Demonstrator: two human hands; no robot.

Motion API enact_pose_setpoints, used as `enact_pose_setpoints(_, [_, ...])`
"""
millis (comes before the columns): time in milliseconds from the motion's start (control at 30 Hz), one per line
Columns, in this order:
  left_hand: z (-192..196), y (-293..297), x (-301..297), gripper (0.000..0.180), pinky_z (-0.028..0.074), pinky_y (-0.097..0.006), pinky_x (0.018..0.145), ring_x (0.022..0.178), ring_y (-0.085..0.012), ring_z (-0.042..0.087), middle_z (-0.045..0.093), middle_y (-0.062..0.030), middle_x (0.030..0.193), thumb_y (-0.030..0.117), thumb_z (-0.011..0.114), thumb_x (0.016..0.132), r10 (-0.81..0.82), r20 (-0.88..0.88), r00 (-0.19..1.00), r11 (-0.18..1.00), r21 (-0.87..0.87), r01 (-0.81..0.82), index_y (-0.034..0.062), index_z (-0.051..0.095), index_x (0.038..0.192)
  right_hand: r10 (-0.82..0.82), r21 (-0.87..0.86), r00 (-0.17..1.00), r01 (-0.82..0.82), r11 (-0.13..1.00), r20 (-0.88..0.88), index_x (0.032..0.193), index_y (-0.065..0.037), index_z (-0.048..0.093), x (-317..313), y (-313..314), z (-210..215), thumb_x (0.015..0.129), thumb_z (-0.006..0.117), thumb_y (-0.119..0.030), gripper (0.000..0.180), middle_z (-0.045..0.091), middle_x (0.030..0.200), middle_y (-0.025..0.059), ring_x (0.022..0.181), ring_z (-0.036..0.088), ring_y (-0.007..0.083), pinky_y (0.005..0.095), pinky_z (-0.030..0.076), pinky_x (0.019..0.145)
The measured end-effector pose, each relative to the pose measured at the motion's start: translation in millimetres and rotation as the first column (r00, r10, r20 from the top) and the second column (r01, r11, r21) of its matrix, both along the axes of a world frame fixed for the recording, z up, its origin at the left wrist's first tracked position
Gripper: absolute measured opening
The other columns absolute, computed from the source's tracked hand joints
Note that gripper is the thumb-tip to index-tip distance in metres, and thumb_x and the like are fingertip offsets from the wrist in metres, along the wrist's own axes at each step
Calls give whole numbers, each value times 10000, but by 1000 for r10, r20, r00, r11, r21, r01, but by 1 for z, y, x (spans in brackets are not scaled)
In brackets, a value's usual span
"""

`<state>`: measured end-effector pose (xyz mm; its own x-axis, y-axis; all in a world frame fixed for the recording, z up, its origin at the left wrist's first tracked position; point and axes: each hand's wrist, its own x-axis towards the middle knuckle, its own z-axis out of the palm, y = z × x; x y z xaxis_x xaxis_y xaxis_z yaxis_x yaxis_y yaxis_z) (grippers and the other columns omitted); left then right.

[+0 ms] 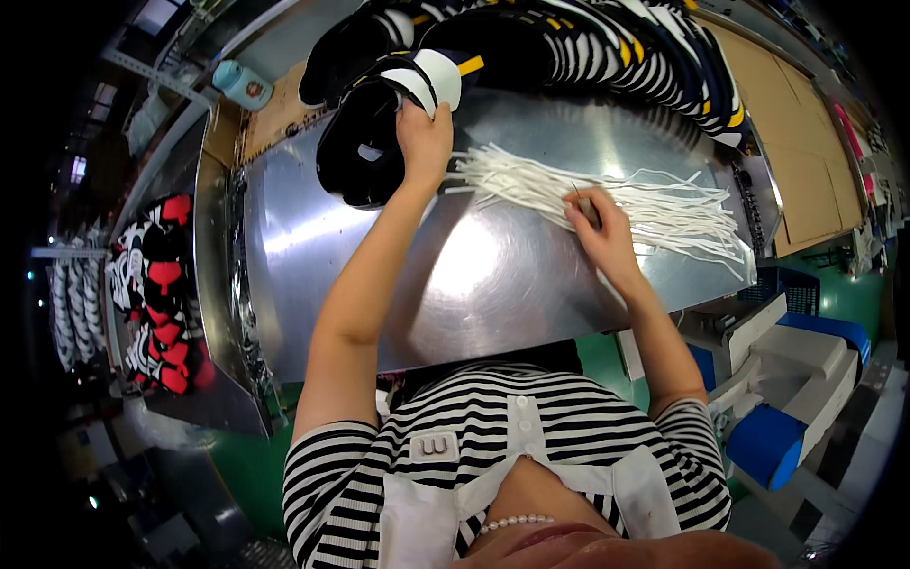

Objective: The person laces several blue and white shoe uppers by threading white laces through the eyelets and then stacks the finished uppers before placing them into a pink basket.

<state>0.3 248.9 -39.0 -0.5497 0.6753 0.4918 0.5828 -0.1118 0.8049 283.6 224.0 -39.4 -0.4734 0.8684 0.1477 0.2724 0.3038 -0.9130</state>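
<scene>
My left hand reaches to the far side of a shiny metal table and grips the edge of a black-and-white shoe upper. A long curved row of several similar black, white and yellow shoe uppers runs along the back of the table. My right hand rests on a loose bundle of white laces spread across the table's right half, fingers pinching some of them.
Several red, black and white shoe uppers fill a metal tray on the left. A teal bottle stands at the back left. Flat cardboard lies at the right; blue-and-white boxes sit lower right.
</scene>
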Motion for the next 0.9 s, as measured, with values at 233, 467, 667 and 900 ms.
enact_pose_setpoints(233, [-16, -1, 1, 530, 339, -543, 996, 1199, -431, 464, 572, -268, 1210, 212, 632, 848, 422, 137, 896, 843, -423, -332, -64, 430, 1253, 21, 397, 945, -157, 904, 325, 996, -60, 670, -103, 60, -19, 857, 685, -181, 184, 632, 1004, 103, 860, 634, 309, 384, 495, 758])
enact_pose_setpoints(467, [-5, -28, -22, 639, 320, -439, 1074, 1270, -387, 438, 535, -227, 1336, 496, 504, 928, 151, 430, 890, 946, -324, -4, -8, 493, 1320, -7, 361, 821, -243, 901, 570, 935, -78, 639, -122, 69, -17, 863, 655, -208, 150, 650, 942, 114, 875, 636, 338, 439, 485, 747])
enact_pose_setpoints(667, [86, -143, -6, 332, 438, -271, 922, 999, -136, 611, 679, -79, 1091, 231, 584, 972, -211, 697, 686, 976, 188, 109, -36, 612, 1167, 4, 259, 931, -106, 960, 366, 994, -59, 638, -113, 69, -23, 893, 609, -194, 172, 699, 877, 150, 798, 665, 335, 406, 495, 694])
enact_pose_setpoints(900, [89, -270, -22, 507, 525, -377, 860, 956, -265, 651, 641, -192, 1046, 234, 620, 913, -771, 637, 16, 543, 644, 539, -67, 472, 1293, 100, 302, 969, -167, 939, 224, 1025, -39, 651, -105, 96, -35, 882, 648, -126, 167, 703, 816, 116, 663, 654, 229, 339, 497, 620])
